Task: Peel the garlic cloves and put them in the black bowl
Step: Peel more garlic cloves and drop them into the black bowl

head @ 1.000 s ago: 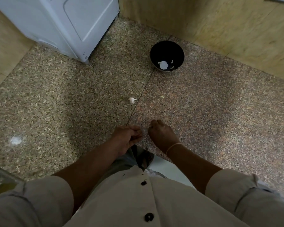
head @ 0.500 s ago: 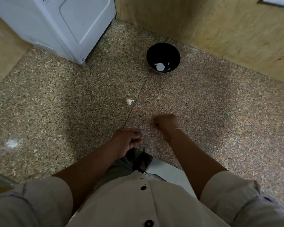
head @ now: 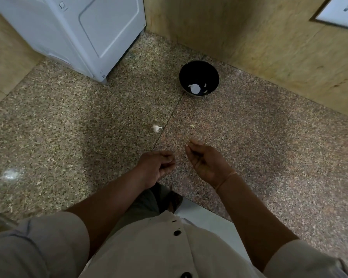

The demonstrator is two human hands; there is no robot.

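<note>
Though near, garlic [head: 156,128] beyond fingers [head: 192,143].

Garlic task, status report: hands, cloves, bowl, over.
Left hand curled, right hand pinched; contents unclear. White garlic piece lies beyond both hands. Black bowl holds white pieces. Small scrap between right hand and bowl.

Dim indoor light; glare patch on floor [head: 9,174] left; wide-angle edge distortion; soft focus.

You will find no lettering here that you can read. The white appliance [head: 78,27] carries small marks. The framed sheet [head: 344,11] has dark ones, and all are too blurred.
</note>
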